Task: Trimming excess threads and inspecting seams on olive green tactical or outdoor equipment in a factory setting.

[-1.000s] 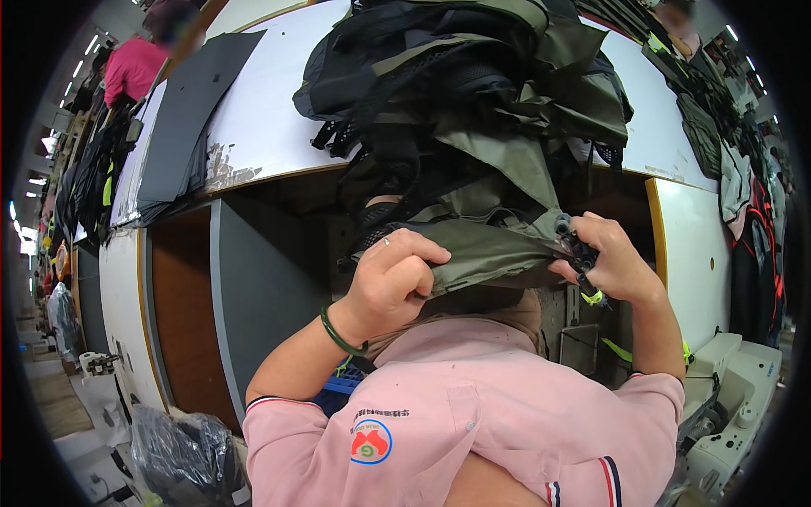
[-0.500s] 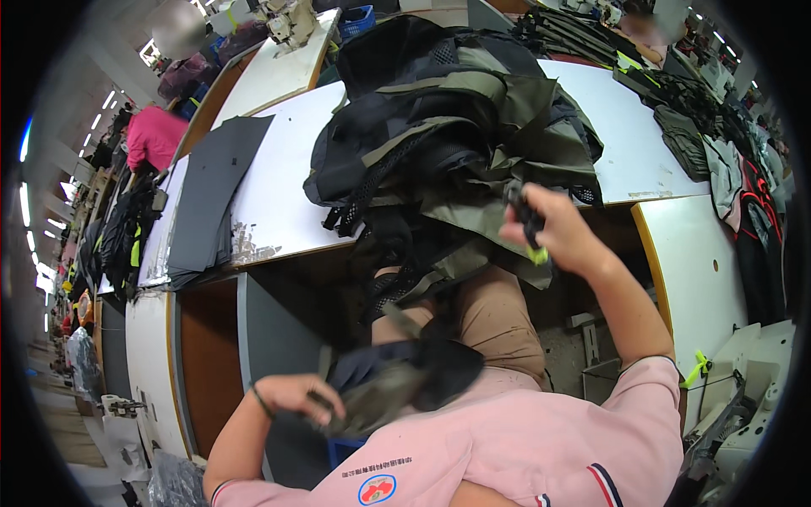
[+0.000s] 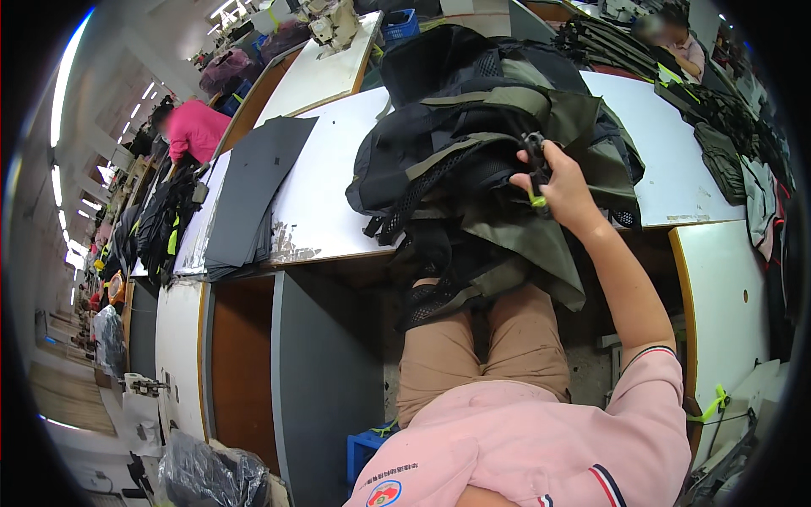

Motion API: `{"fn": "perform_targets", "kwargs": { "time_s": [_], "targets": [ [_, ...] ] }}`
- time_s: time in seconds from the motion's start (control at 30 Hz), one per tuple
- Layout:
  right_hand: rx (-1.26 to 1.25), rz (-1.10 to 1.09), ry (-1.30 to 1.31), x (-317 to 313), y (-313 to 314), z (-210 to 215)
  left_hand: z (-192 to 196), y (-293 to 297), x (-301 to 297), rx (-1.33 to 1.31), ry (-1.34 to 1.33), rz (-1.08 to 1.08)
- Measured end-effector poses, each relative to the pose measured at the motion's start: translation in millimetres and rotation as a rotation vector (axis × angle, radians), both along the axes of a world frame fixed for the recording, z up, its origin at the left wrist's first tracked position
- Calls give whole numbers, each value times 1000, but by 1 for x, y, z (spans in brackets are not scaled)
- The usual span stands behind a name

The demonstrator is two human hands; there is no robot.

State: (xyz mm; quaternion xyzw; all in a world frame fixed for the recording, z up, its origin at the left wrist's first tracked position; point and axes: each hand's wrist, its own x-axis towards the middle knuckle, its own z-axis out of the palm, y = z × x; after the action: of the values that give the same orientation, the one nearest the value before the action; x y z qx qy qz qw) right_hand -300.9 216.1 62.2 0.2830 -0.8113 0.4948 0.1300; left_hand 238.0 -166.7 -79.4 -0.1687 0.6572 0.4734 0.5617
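Note:
My right hand (image 3: 564, 188) is closed around a small black hand tool (image 3: 534, 159) with a yellow-green end; its exact kind is hard to make out. Hand and tool are over the right side of a heap of black and olive bag pieces (image 3: 456, 127) with mesh and straps. This heap lies on the white table (image 3: 329, 203), and its near part hangs off the front edge onto my thighs. My left hand is out of view.
Flat dark grey panels (image 3: 253, 186) are stacked on the table's left. Below stand a grey divider (image 3: 321, 372) and a blue crate (image 3: 363, 452). More dark pieces (image 3: 625, 59) lie far right. A person in pink (image 3: 196, 131) is at far left, another person (image 3: 688, 51) at far right.
My left hand and the dark fabric piece it held at lower left have gone out of view. My right hand still holds the black tool, now slightly higher over the heap. The view has shifted.

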Motion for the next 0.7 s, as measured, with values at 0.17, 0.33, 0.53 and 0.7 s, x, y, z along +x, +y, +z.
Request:
{"fn": "perform_targets", "kwargs": {
  "time_s": [0.17, 0.33, 0.53, 0.7],
  "targets": [
    [311, -203, 331, -5, -21, -5, -21, 46, -19, -41, 365, 20],
    [239, -161, 202, -19, -33, 9, 27, 24, -275, 55, 857, 780],
    [-346, -17, 209, -51, -20, 112, 83, 39, -459, 570, 692, 1063],
    [-570, -42, 241, -54, 36, 217, 108, 33, -525, 735, 939, 1173]
  ]
}}
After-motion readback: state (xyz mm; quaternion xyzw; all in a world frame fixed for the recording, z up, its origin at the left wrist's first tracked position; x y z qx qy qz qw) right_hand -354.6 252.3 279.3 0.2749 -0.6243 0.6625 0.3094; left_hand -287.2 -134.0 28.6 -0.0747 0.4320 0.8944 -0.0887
